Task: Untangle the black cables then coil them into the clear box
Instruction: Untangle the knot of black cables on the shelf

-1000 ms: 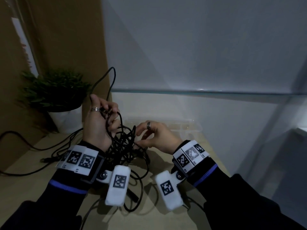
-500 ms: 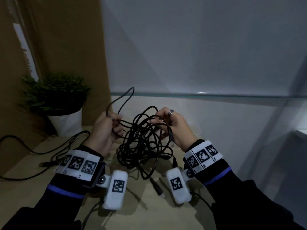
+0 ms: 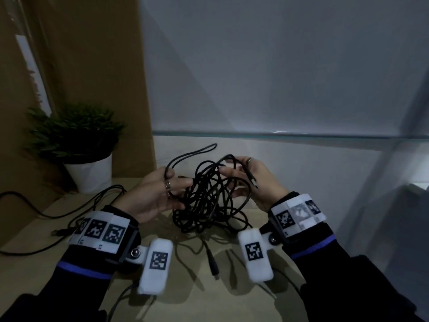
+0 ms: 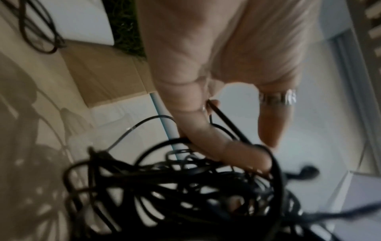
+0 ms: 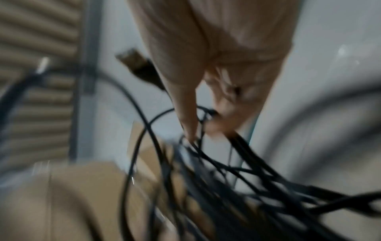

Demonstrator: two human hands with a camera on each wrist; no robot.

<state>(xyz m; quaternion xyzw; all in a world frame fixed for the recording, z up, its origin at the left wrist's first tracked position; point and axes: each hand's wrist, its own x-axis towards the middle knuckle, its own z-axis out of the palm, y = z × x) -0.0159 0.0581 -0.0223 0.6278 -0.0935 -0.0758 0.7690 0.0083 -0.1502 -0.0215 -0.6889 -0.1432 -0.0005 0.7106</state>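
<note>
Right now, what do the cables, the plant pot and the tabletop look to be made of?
Cables: matte black, rubbery-looking jacket, bending in loose loops; one plug has a metal-looking tip. Plant pot: smooth white, ceramic or plastic, cannot tell. Tabletop: pale wood-look, slightly glossy, showing soft reflections.

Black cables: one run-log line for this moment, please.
left hand grips strands | right hand pinches strands | black cables tangled, lifted | coiling not begun

Head view looks down from above; both wrist views, close, share the cable tangle (image 3: pixel 206 196)
</note>
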